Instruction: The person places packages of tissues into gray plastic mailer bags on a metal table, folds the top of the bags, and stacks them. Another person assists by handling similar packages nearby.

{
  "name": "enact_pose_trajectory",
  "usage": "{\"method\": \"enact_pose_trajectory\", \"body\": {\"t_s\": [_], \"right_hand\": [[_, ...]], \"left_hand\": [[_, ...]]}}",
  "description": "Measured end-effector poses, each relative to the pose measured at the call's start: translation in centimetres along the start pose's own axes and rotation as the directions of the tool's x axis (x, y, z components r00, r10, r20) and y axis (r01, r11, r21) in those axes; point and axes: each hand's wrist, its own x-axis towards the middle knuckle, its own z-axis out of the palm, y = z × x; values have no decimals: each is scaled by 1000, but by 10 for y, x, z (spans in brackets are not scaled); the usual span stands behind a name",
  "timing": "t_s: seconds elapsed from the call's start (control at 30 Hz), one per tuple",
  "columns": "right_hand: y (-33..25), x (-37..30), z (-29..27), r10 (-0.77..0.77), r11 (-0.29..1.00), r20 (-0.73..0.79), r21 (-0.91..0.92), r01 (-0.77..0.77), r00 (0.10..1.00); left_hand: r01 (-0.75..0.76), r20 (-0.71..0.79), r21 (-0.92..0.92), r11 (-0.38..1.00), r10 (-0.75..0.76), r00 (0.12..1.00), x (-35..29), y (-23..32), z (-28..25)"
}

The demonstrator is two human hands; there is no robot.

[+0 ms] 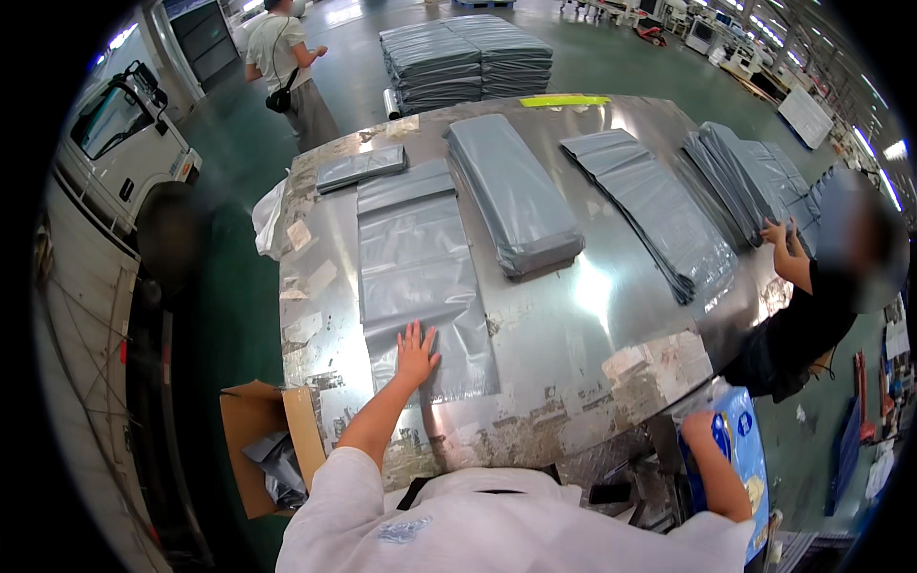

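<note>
My left hand [415, 355] rests flat, fingers spread, on the near part of a grey plastic bag [420, 258] laid out lengthwise on the metal table [535, 382]. On its far end lies a folded grey strip. My right hand [699, 428] is down at the table's near right edge, against a blue printed plastic package [743, 449]; its fingers are hidden, so whether it grips anything does not show. A thick bundle of grey bags [511, 191] lies right of the flat bag, and a small grey packet [361, 169] sits at the far left.
Another grey stack [650, 205] lies further right, where a co-worker [831, 277] handles more grey bags [735, 181]. An open cardboard box [256, 449] stands at the left. Beyond the table are a stacked grey pile [468, 62] and a standing person [287, 67]; a truck [124, 153] is at left.
</note>
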Motion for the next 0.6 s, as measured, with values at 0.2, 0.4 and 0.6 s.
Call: {"method": "enact_pose_trajectory", "body": {"t_s": [0.2,0.4,0.6], "right_hand": [[-3,-8,-26,-120,993,49,10,119,992],[-61,-34,-177,-331,943,-24,42,331,943],[-176,-4,-380,-669,667,-340,118,735,661]], "left_hand": [[45,2,1,999,-45,999,98,-21,33],[71,31,26,997,-71,997,210,-51,34],[194,122,25,981,-195,973,287,-78,35]]}}
